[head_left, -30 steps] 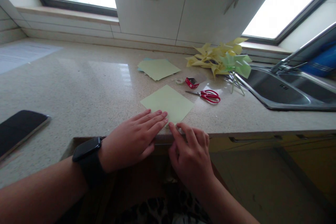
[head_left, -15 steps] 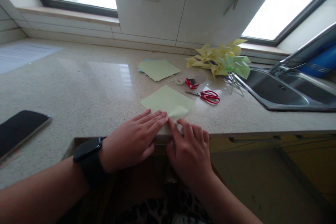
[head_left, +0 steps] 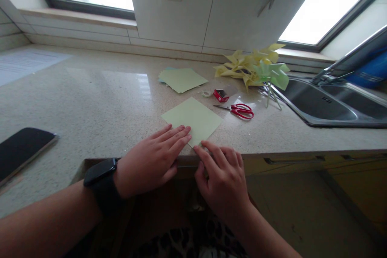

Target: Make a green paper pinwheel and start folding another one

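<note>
Broadly, countertop: pale speckled stone, its front edge running just before the person.
Double-bowl sink: steel, set into the right part of the surface.
Pinwheels: several yellow and one light green, bunched by the back edge beside the sink.
Pale green square paper: flat at the middle of the front edge, one corner pointing at it.
Paper stack: beyond that square, toward the back edge, with blue showing underneath.
Left hand: fingers straight and close together, tips resting on the square's near left side, gripping nothing.
Right hand: fingers bent, index and middle tips at the square's near corner; cannot tell whether they pinch it.
Smartphone: toward the left of the surface.
Scissors: red-handled, just beside the square's right corner.
Red box: open, behind the scissors.
White ring: just left of the box.
</note>
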Motion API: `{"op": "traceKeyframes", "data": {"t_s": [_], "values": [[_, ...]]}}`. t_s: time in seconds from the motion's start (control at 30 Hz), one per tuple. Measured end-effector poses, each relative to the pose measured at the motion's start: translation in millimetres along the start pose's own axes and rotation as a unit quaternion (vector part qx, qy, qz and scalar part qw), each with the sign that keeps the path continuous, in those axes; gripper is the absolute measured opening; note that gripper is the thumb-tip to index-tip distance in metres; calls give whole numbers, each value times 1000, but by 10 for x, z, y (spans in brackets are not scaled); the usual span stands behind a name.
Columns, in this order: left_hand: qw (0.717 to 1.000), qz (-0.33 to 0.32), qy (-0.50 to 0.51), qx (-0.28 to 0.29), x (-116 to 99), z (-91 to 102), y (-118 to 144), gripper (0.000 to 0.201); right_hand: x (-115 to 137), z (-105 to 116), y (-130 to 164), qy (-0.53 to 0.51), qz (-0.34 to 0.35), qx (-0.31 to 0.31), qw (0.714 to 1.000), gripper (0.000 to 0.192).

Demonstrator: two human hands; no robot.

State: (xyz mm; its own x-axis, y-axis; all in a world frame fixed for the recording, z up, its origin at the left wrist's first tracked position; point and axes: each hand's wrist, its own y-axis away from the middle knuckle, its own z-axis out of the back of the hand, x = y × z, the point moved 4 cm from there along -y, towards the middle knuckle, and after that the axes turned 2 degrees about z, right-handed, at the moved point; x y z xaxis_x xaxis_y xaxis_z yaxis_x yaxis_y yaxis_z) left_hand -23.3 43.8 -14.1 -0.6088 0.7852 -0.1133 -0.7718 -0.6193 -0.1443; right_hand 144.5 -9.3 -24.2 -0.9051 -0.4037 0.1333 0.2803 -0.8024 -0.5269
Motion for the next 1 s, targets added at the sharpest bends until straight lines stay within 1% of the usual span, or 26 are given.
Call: {"op": "traceKeyframes", "data": {"t_s": [0.27, 0.6, 1.0], "values": [[1000, 1, 1, 3, 3, -3, -3, 70, -5, 1, 34, -10, 6, -9, 1000, 33], [1000, 0, 3, 4, 2, -2, -3, 72, 1, -37, 30, 23, -12, 20, 999, 42], [1000, -4, -5, -3, 4, -15, 14, 71, 35, -57, -6, 51, -20, 29, 998, 44]]}}
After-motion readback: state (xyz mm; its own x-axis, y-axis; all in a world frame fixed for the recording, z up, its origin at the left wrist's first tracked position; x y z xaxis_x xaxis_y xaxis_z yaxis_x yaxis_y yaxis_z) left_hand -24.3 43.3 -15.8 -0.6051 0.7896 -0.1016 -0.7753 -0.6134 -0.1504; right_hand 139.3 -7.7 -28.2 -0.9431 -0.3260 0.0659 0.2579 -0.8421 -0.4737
